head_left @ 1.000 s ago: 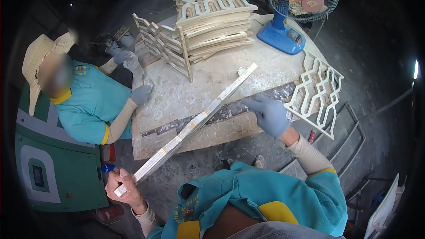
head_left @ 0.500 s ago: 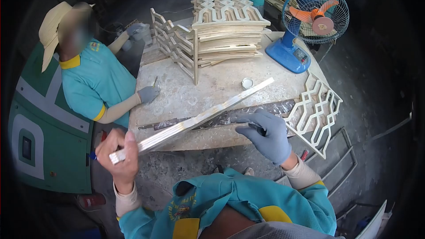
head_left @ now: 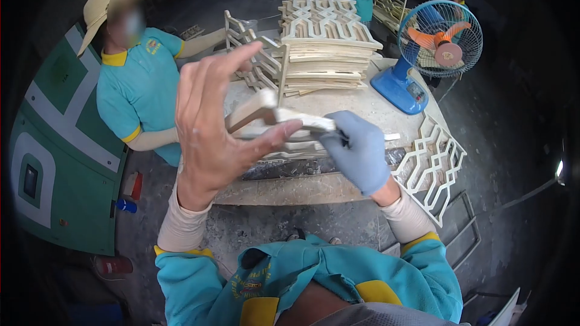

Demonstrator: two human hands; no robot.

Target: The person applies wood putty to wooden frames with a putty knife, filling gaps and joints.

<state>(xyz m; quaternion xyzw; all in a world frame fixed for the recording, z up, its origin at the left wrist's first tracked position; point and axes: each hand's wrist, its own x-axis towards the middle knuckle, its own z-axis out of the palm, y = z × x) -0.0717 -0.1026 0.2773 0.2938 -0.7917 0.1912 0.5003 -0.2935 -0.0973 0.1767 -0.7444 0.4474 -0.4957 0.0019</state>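
A pale wooden lattice panel [head_left: 308,122] is tilted above the near side of the table, its near end blurred. My left hand [head_left: 208,124], bare, is raised beside that end. Its fingers are stretched and well apart from the thumb, which overlaps the panel from my view. My right hand [head_left: 360,154], in a grey glove, has thumb and fingers closed at the panel's right part. A small dark thing shows between the gloved fingers, too hidden to name.
On the worktable [head_left: 272,190] stands a tall stack of lattice panels [head_left: 329,54], with another panel [head_left: 278,72] leaning at its left. A blue fan [head_left: 402,87] stands at right, above a white lattice panel [head_left: 432,163]. A co-worker [head_left: 142,84] in a straw hat works at left.
My left hand has let go of the panel's end, moved up and right, and opened. The panel has turned and risen. My right hand has closed at its right part.
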